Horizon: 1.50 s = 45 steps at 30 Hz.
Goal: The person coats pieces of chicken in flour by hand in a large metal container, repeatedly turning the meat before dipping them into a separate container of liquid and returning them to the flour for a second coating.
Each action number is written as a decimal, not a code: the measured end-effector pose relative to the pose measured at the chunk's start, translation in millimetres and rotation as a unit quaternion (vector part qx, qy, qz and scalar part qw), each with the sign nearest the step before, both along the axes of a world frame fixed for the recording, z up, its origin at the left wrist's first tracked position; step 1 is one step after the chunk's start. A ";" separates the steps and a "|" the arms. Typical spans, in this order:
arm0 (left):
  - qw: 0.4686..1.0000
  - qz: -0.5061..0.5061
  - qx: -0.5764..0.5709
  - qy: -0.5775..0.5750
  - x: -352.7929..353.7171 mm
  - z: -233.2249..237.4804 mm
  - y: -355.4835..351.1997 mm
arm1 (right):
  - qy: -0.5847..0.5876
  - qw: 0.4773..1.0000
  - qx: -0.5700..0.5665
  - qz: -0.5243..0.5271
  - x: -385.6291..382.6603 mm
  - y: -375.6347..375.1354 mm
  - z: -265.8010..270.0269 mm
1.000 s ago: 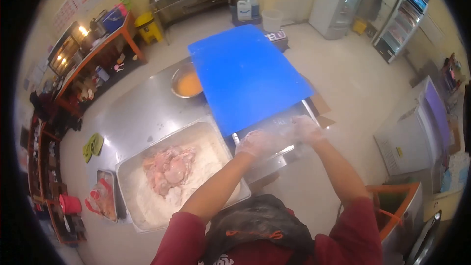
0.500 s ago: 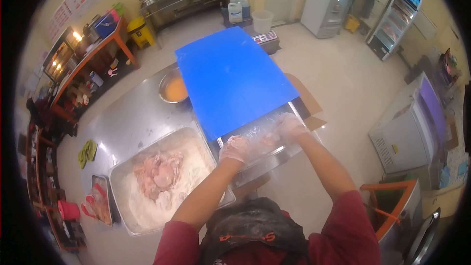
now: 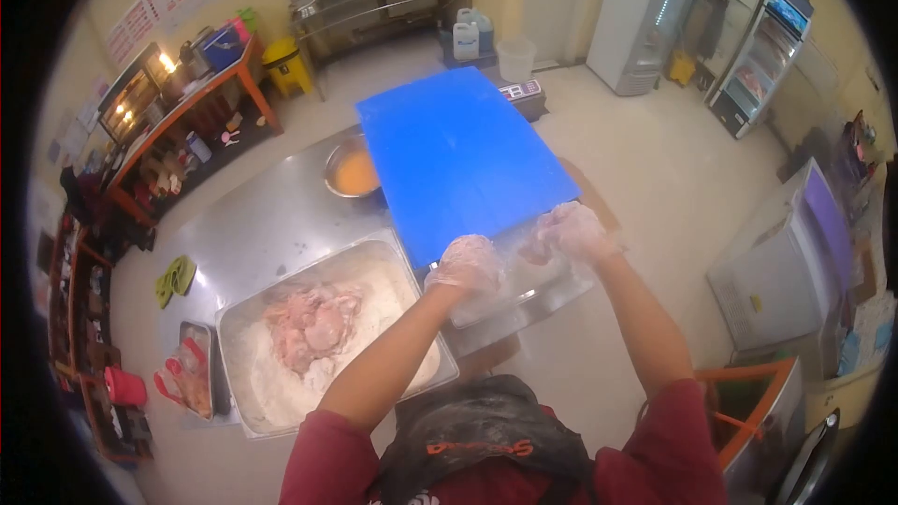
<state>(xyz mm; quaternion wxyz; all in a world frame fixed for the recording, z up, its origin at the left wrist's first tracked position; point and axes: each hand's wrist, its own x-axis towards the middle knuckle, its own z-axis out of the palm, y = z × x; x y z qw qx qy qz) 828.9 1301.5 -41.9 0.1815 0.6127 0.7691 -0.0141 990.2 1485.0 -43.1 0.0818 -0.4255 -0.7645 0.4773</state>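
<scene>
Hands [image 3: 468,265] over steel tray [image 3: 550,292], blue board [image 3: 458,154] lengthwise away

The left hand [image 3: 468,265] and right hand [image 3: 572,229] wear whitish, see-through gloves, and the film [image 3: 519,266] gripped between them is clear. Just beyond the grip lies a plain bright blue board [image 3: 458,154]. Left of the grip, a grey steel tray [image 3: 227,365] holds white flour [image 3: 393,290] and pale pink meat [image 3: 313,318]. Past it, a bowl [image 3: 354,173] holds orange liquid. The sleeves [image 3: 673,440] are dark red.
</scene>
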 end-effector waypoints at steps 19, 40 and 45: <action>0.989 0.104 0.067 0.081 -118.4 42.9 -289.9 | 0.141 0.938 0.035 0.315 -149.0 -222.2 77.0; 0.903 0.421 0.014 -0.081 -92.8 -162.1 -408.5 | 0.083 0.676 0.390 0.620 -175.2 -416.2 -127.6; 0.890 0.454 0.038 -0.029 -88.1 -205.7 -416.8 | -0.017 0.731 0.288 0.619 -166.7 -385.3 -64.6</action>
